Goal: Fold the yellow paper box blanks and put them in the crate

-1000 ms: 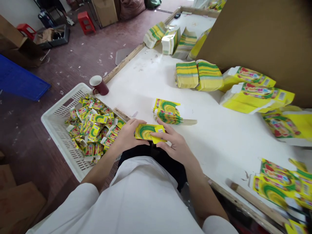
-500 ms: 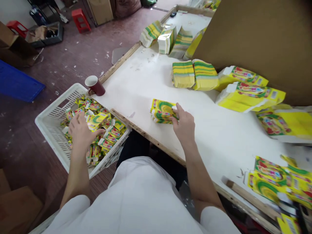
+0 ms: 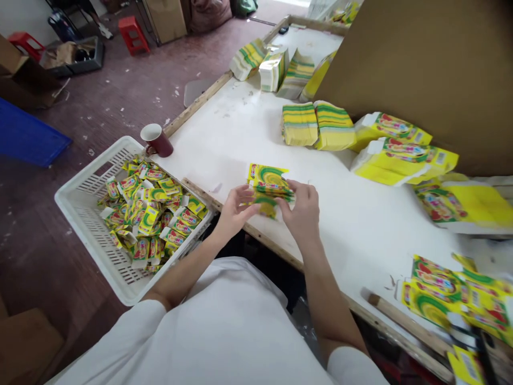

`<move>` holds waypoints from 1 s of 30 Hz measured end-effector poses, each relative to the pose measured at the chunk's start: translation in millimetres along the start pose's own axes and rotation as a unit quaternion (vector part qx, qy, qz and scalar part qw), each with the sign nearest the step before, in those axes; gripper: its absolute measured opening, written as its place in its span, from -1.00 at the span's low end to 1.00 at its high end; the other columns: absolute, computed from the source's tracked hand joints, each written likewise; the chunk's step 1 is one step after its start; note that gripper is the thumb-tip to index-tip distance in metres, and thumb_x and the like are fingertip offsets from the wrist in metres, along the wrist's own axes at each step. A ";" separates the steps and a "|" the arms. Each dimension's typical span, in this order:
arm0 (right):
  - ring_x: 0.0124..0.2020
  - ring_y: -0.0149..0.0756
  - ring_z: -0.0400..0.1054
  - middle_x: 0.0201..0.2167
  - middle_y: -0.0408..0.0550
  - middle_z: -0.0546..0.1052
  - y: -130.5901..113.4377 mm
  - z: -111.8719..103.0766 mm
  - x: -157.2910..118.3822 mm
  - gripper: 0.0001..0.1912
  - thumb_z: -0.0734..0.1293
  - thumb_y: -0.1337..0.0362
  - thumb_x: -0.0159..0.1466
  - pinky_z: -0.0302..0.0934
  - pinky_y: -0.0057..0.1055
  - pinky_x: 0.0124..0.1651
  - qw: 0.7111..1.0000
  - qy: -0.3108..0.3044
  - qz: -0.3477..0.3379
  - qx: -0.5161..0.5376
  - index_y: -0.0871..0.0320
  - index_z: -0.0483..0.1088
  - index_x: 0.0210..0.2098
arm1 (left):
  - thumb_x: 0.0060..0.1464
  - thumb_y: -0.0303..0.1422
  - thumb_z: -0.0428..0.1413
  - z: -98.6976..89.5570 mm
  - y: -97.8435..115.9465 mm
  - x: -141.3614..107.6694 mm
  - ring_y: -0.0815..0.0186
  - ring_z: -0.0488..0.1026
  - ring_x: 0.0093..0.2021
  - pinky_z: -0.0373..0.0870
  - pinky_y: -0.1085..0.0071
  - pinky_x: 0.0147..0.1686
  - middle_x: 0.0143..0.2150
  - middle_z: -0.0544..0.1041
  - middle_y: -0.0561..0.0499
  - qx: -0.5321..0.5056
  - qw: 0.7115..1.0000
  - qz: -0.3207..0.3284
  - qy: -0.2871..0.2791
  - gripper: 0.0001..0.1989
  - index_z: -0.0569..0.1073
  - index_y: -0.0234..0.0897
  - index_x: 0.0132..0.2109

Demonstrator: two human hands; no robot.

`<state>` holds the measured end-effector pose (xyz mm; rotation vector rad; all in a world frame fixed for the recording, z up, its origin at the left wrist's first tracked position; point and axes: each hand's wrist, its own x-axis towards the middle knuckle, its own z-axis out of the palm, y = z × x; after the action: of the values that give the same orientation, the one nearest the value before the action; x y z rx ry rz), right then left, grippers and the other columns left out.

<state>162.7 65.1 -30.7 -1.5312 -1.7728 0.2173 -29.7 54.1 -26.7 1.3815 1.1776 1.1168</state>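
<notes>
- While I stand at its edge, the white table (image 3: 208, 144) spreads out in front of me, its rim edged with worn wood.
- Across the back right rises a big brown board (image 3: 420, 69), with yellow-green carton bundles (image 3: 298, 125) lined up before it and longer bundles (image 3: 404, 160) farther right.
- Against the table's left edge sits my white slatted basket (image 3: 88, 184), heaped with small folded cartons (image 3: 150, 216) lying every which way.
- At the near right of the table there are loose flat cartons (image 3: 444, 291), overlapping, beside a wooden strip (image 3: 409, 323).
- My left hand (image 3: 244, 204) is over the table's near edge, fingers spread and thumb apart from them, at the left end of the carton between my hands; I can't tell whether it touches.
- My right hand (image 3: 286, 195) has its thumb and fingers pinched on that carton's right end, though blur hides the exact grip.
- Just beyond my fingertips lies a short stack of flattened cartons (image 3: 266, 177), printed in yellow, green and red.
- A maroon mug (image 3: 162, 143), pale inside, stands upright at the table's left corner, near the basket.
- Smallest is the single carton (image 3: 266, 207), yellow and green, smeared by motion, between my hands and on the near side of the stack.
</notes>
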 end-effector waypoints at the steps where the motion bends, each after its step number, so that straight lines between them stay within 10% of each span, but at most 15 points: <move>1: 0.02 0.01 0.32 -0.05 0.14 0.46 1.9 1.0 0.5 -0.57 0.30 0.21 0.28 0.20 -0.01 0.11 1.000 -0.016 -0.002 -0.011 0.14 0.31 0.13 | 0.13 -0.12 0.17 5.7 -1.1 4.8 0.15 0.44 0.11 0.44 0.16 0.02 0.12 0.42 -0.23 0.040 0.998 0.029 0.027 -0.42 0.20 -0.20 0.20; 5: 0.05 0.01 0.34 -0.01 0.14 0.48 3.2 -7.3 -1.8 -0.65 0.33 0.16 0.29 0.21 -0.01 0.12 1.000 -0.007 -0.005 0.000 0.11 0.40 0.04 | 0.13 -0.20 0.20 5.7 0.5 15.5 0.05 0.19 0.32 0.16 0.01 0.27 0.27 0.28 -0.24 0.256 0.949 0.177 0.051 -0.45 0.24 -0.17 0.21; 9: -0.19 -0.15 0.43 -0.31 -0.03 0.54 2.1 -20.0 -22.1 -0.84 0.32 0.17 0.32 0.29 -0.17 -0.03 0.998 0.014 0.021 0.062 0.07 0.45 -0.35 | 0.17 -0.26 0.17 -9.8 -6.5 7.6 0.09 0.28 0.25 0.20 0.01 0.24 0.17 0.37 -0.21 0.296 0.938 0.163 0.080 -0.58 0.31 -0.20 0.13; 20: -0.20 -0.03 0.35 -0.25 0.12 0.51 21.1 34.6 -82.4 -0.85 0.34 0.30 0.26 0.32 -0.08 -0.09 0.984 -0.151 0.080 -0.060 0.16 0.55 -0.22 | 0.16 -0.23 0.15 -39.6 -39.1 -20.8 0.29 0.49 -0.09 0.46 0.28 -0.03 -0.07 0.51 -0.08 0.132 0.985 -0.008 0.107 -0.75 0.42 -0.25 -0.06; 30: -0.44 -0.23 0.35 -0.44 -0.08 0.52 -3.5 -1.8 -72.2 -0.80 0.41 0.15 0.17 0.31 -0.25 -0.28 0.953 -0.129 0.218 0.168 0.11 0.36 -0.43 | 0.06 -0.15 0.26 -36.3 -32.9 -44.5 0.31 0.48 -0.09 0.44 0.36 -0.06 -0.11 0.51 -0.07 -0.067 0.988 -0.039 0.133 -0.57 0.40 -0.22 0.03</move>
<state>159.9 -1.5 -58.7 -1.6722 -1.4630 0.9265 -74.0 15.9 -57.7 1.0978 1.3090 1.3282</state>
